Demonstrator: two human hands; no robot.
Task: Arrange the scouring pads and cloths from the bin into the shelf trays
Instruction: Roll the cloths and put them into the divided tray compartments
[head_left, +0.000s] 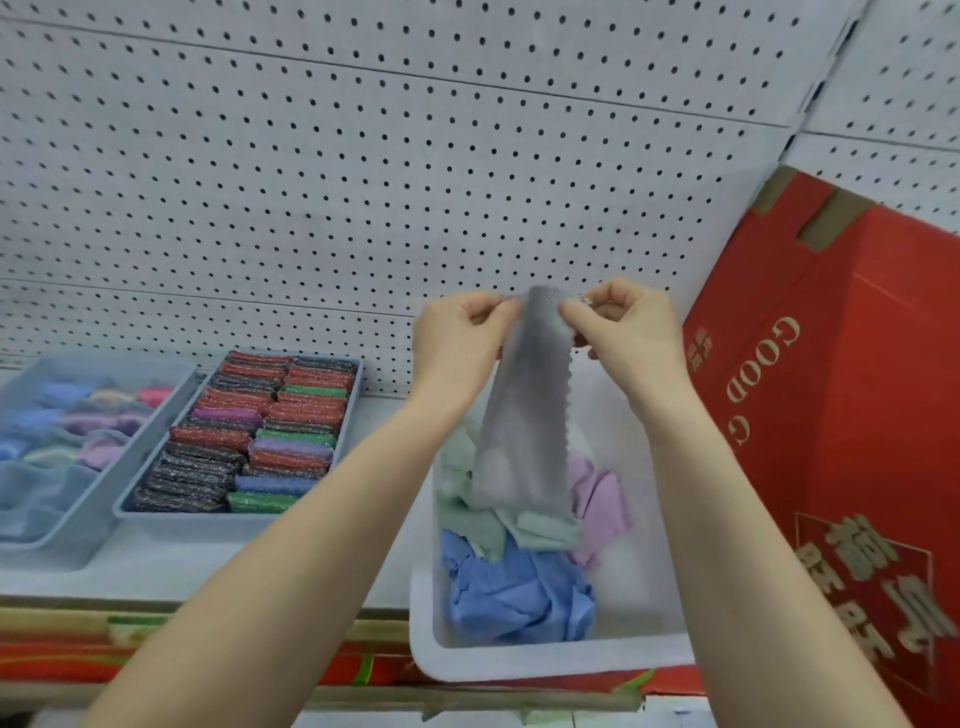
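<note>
Far out to the left of my left hand I see a pale blue plastic tray of folded pastel cloths (78, 441) sitting on the white shelf (171, 561), the cloths in blue, lilac, pink and pale green. Just beside it, nearer the hand, stands a second blue-grey plastic tray (332, 452) packed with two rows of glittery scouring pads (249, 436) in red, dark grey, green, purple and blue, set on edge. Behind both runs the white pegboard wall (363, 156).

My left hand (460, 332) is raised, its fingers curled and pinching the upper left corner of a grey rectangular cloth with a scalloped edge (524, 415). My right hand (623, 327) pinches the opposite upper corner, so the two hands sit close together with the cloth between them. The cloth hangs straight down from both hands, its lower end reaching into the white plastic bin (519, 665) directly below them. Under the hanging cloth the bin holds a crumpled blue cloth (514, 592), pale green cloths (467, 509) and a lilac cloth (602, 499). To the right of my right hand leans a red cardboard box with gold lettering (841, 415), just beside the bin
</note>
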